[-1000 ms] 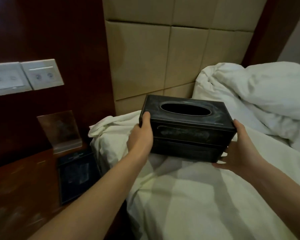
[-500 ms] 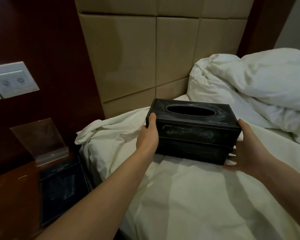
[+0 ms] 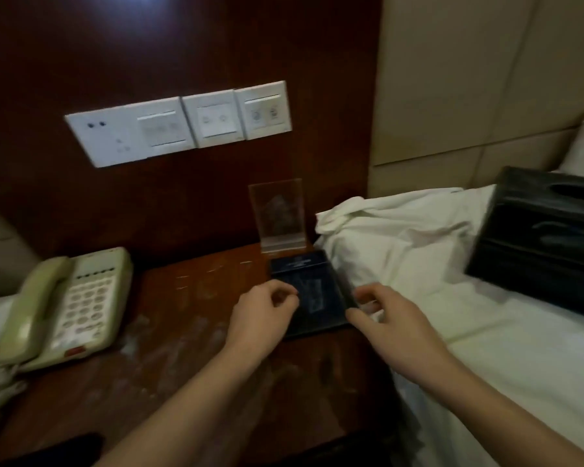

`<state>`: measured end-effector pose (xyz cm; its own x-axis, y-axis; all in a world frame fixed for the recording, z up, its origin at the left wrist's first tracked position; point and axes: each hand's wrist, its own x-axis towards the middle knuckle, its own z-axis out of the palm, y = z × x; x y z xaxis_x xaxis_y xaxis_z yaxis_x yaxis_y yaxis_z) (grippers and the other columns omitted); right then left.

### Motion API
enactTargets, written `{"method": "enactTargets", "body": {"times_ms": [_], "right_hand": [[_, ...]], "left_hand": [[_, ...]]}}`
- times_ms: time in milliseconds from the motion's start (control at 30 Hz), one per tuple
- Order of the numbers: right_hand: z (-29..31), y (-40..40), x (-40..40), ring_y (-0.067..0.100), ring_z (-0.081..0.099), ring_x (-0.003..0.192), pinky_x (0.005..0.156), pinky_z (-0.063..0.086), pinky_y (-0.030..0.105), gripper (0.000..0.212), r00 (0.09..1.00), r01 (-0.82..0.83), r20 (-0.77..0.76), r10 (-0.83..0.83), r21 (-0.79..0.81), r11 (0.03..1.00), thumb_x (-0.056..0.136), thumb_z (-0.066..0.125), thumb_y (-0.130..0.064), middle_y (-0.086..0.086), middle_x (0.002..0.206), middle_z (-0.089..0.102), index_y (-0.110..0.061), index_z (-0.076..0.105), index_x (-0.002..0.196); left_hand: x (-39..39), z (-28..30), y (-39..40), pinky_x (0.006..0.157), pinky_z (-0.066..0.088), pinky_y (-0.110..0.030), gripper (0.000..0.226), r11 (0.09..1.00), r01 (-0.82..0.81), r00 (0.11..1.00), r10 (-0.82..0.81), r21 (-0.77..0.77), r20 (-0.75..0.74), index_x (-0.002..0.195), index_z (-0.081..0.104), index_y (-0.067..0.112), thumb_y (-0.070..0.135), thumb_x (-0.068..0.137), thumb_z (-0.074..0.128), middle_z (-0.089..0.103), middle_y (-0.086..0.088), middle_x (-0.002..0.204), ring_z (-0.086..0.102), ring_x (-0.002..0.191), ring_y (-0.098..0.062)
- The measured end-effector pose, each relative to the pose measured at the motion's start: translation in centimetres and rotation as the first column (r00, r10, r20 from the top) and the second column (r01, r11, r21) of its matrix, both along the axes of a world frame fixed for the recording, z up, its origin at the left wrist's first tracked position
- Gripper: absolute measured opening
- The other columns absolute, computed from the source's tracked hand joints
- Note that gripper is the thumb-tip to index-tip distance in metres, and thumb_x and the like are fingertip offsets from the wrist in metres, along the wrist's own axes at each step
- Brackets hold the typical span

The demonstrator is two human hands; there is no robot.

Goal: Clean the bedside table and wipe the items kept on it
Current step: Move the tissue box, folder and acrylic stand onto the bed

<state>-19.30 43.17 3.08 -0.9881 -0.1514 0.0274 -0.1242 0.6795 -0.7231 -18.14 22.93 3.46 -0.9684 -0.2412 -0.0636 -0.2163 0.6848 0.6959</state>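
The dusty wooden bedside table [image 3: 182, 332] carries a flat dark pad holder [image 3: 317, 298] near its right edge. My left hand [image 3: 262, 313] hovers at the holder's left side with fingers loosely curled. At the holder's right side is my right hand [image 3: 386, 320], fingers bent. Neither hand plainly grips it. The black tissue box [image 3: 540, 241] lies on the white bed sheet [image 3: 486, 348] at the right, with no hand on it. A clear acrylic stand [image 3: 279, 217] is upright behind the holder. A cream telephone [image 3: 68, 308] sits at the table's left.
White switch panels [image 3: 182, 123] are fixed to the dark wood wall above the table. A padded beige headboard [image 3: 452, 79] rises behind the bed. A dark object [image 3: 64, 449] shows at the table's near left corner. Crumpled sheet [image 3: 368, 224] overhangs the table's right edge.
Both hands let go of the tissue box, which now rests on the bed. They moved left to the dark pad holder on the table, and my view swung left.
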Motion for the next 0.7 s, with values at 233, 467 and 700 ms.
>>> {"method": "enactTargets", "body": {"times_ms": [233, 467, 700], "right_hand": [[-4.3, -4.3, -4.1, 0.021, 0.061, 0.105, 0.085, 0.051, 0.036, 0.043, 0.992, 0.077, 0.084, -0.096, 0.203, 0.976, 0.096, 0.055, -0.042, 0.002, 0.129, 0.057, -0.019, 0.051, 0.132], [-5.4, -3.2, -5.3, 0.016, 0.061, 0.078, 0.066, 0.043, 0.029, 0.015, 0.948, 0.177, 0.268, -0.171, 0.002, 0.984, 0.092, 0.068, -0.029, 0.003, 0.089, 0.066, -0.015, 0.063, 0.096], [-4.3, -3.7, -5.3, 0.011, 0.058, 0.068, 0.054, 0.038, 0.023, 0.032, 0.917, 0.163, 0.372, -0.145, -0.016, 0.987, 0.086, 0.073, -0.041, 0.002, 0.081, 0.065, -0.013, 0.058, 0.089]], "left_hand": [[-5.3, -2.8, -6.9, 0.102, 0.053, -0.041, 0.042, 0.971, -0.194, 0.979, 0.200, 0.138, -0.027, 0.135, 0.057, 0.024, 0.037, 0.097, 0.067, 0.064, 0.008, 0.117, 0.062, 0.109, -0.013], [-13.4, -3.0, -8.4, 0.108, 0.044, -0.038, 0.067, 0.954, -0.127, 0.979, 0.165, 0.273, -0.121, 0.156, 0.037, 0.021, 0.033, 0.098, 0.068, 0.050, 0.002, 0.152, 0.050, 0.135, -0.020], [-16.1, -2.5, -8.8, 0.099, 0.053, -0.039, 0.023, 0.994, -0.095, 0.978, 0.102, 0.046, -0.180, 0.117, 0.071, 0.027, 0.032, 0.095, 0.072, 0.073, 0.004, 0.111, 0.066, 0.112, -0.020]]}}
